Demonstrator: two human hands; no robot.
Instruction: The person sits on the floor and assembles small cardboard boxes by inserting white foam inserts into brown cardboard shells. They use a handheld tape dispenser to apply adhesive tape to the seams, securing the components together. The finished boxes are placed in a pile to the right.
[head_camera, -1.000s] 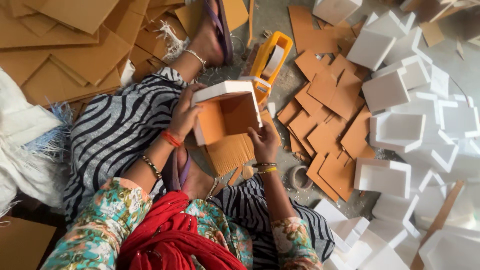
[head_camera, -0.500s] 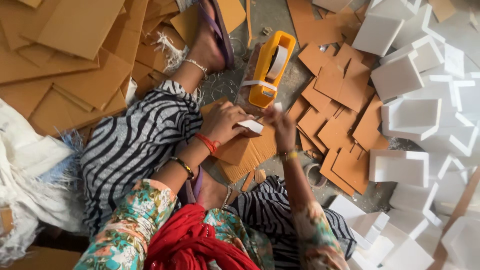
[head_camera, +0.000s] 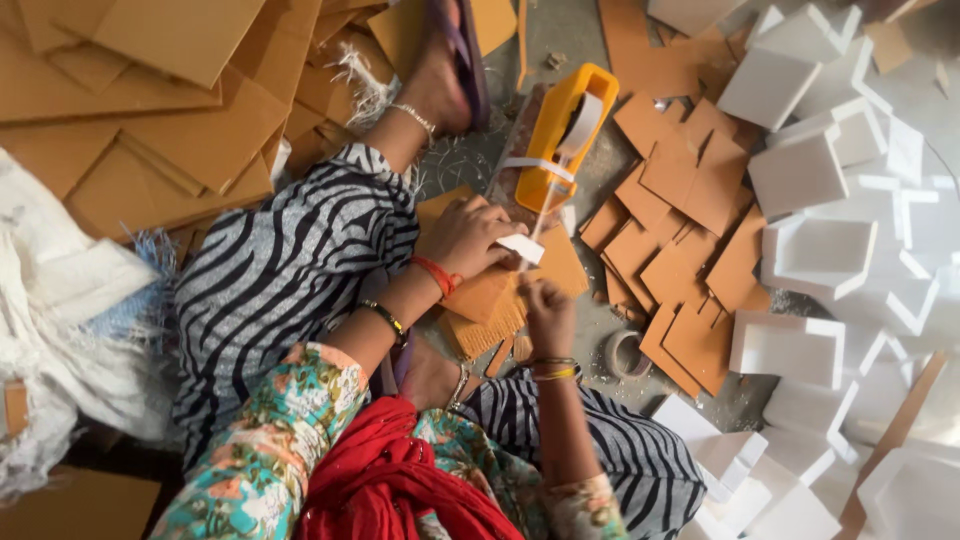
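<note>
From the head camera I see my left hand (head_camera: 470, 235) lying flat, fingers together, over a small white folded piece (head_camera: 521, 248), pressing it onto the stack of tan cardboard squares (head_camera: 490, 300) on the floor just in front of my knees. The white piece is a short, creased flap of card, bright against the brown, with one corner sticking out past my fingertips. My right hand (head_camera: 548, 312) is curled with fingertips pinched at the end of a strip of clear tape (head_camera: 540, 215) that runs up to the yellow tape dispenser (head_camera: 565, 135) just beyond. The stack beneath is ragged at its near edge, the sheets slightly fanned. The surface is a grey concrete floor (head_camera: 590, 330), littered to my right with loose brown card pieces (head_camera: 690, 270) and many white box shells (head_camera: 800, 170), and to my left with large cardboard sheets (head_camera: 170, 110) and a white woven sack (head_camera: 70, 300). A tape roll (head_camera: 628, 352) lies near my right wrist.
</note>
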